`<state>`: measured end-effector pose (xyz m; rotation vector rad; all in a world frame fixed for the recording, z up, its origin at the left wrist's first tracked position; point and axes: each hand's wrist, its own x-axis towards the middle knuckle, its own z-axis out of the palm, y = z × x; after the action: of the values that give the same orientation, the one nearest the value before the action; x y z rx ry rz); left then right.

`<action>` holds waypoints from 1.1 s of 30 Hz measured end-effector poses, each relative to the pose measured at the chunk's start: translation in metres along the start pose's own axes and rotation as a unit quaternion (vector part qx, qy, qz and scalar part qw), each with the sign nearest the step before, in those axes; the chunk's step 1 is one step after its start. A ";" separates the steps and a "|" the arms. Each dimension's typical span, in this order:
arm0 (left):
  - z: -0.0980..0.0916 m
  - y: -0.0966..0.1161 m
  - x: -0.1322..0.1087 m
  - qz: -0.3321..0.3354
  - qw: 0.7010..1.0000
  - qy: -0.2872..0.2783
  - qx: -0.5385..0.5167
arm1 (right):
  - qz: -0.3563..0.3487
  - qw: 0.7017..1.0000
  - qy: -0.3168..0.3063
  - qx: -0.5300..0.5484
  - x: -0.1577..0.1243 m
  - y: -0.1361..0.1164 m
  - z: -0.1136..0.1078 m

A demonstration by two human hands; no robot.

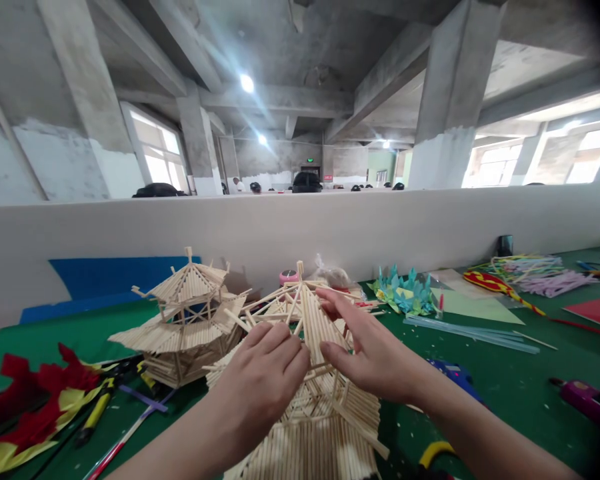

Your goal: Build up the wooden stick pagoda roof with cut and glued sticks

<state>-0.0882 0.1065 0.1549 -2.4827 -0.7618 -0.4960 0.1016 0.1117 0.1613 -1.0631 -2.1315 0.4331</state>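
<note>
In front of me stands a pavilion model (pixel 316 320) built of thin pale wooden sticks, its peaked roof partly covered and partly bare frame. My left hand (pixel 270 373) is at the left side of the roof with its fingers curled closed; what lies under them is hidden. A short stick end (pixel 237 320) shows just beyond its knuckles. My right hand (pixel 367 343) is at the roof's right slope, thumb and fingers apart around the row of sticks, fingertips near the peak. A second stick pavilion (pixel 187 313), with two roof tiers, stands to the left.
Red and yellow crepe paper (pixel 40 393) and a yellow-handled tool (pixel 97 413) lie left. At right are a turquoise folded-paper piece (pixel 403 290), clear glue sticks (pixel 473 333), paper strips (pixel 555 283) and a purple tool (pixel 587 400). A white partition (pixel 260 230) runs behind.
</note>
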 end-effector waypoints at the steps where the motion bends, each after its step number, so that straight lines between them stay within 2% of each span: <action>1: 0.000 0.000 0.000 0.002 1.000 -0.003 0.001 | -0.001 1.000 0.002 0.001 0.000 0.000 0.000; 6: 0.001 0.000 -0.001 0.010 1.000 0.012 -0.002 | -0.002 1.000 0.007 0.005 0.000 0.000 0.002; 10: 0.003 -0.003 -0.002 0.009 1.000 0.017 -0.013 | 0.000 0.999 0.021 0.031 -0.002 0.003 -0.007; 13: 0.005 -0.004 -0.002 0.008 1.000 0.018 -0.013 | 0.052 0.989 0.133 0.028 -0.014 0.026 -0.021; 15: 0.007 -0.005 -0.001 0.015 0.999 0.036 -0.010 | 0.141 0.965 0.219 -0.039 -0.031 0.055 -0.030; 16: 0.009 -0.006 -0.001 0.019 0.999 0.049 -0.012 | 0.184 0.953 0.231 -0.067 -0.043 0.071 -0.033; 20: 0.012 -0.007 -0.001 0.016 0.996 0.082 -0.036 | 0.325 0.912 0.205 -0.143 -0.103 0.135 -0.033; 25: 0.009 -0.007 -0.003 0.005 0.996 0.073 -0.049 | 0.445 0.860 0.130 -0.212 -0.160 0.188 -0.021; 28: 0.007 -0.007 -0.003 -0.003 0.995 0.075 -0.071 | 0.469 0.847 0.104 -0.229 -0.174 0.211 -0.016; 33: 0.008 -0.007 -0.005 -0.035 0.991 0.074 -0.110 | 0.498 0.838 0.065 -0.215 -0.176 0.240 -0.008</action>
<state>-0.0948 0.1140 0.1481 -2.5889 -0.7720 -0.8198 0.3138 0.1171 -0.0470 -2.3803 -1.4108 0.3169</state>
